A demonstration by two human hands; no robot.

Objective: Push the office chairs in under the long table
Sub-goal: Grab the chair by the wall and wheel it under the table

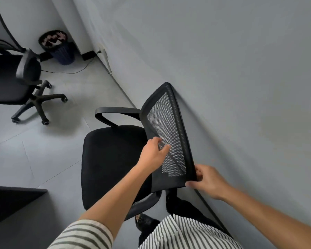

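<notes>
Nearest the camera, two bare forearms reach out from striped sleeves toward the near office chair [113, 164], which stands on the grey floor [43, 150] with its mesh backrest [166, 133] close against the wall [241, 87], seat facing out into the room. The right hand [207, 180] grips the top edge of the backrest, thumb on the front face and fingers [198, 174] curled round the frame behind. The left hand [153, 155] is open, its fingers spread and lying on or just at the mesh; whether it presses is hard to tell. Both arms are extended, the left nearly straight, the right bent slightly inward at the wrist.

A dark tabletop corner [16, 196] shows at the lower left edge of the view, probably the long table, so the chair is well apart from it and turned away.

To do this step well, I judge the chair should be drawn off the wall first, then swivelled so the seat faces the table. Holding the rigid frame with both hands would steer better than pushing the mesh, which gives. The armrest [115, 113] may have to clear the table edge.

Farther off, a second office chair [14, 78] stands out on the floor, also not yet tucked in. Beyond it, a dark waste bin [61, 49] sits in the corner of the floor by the wall, with a cable [68, 71] trailing near it.
</notes>
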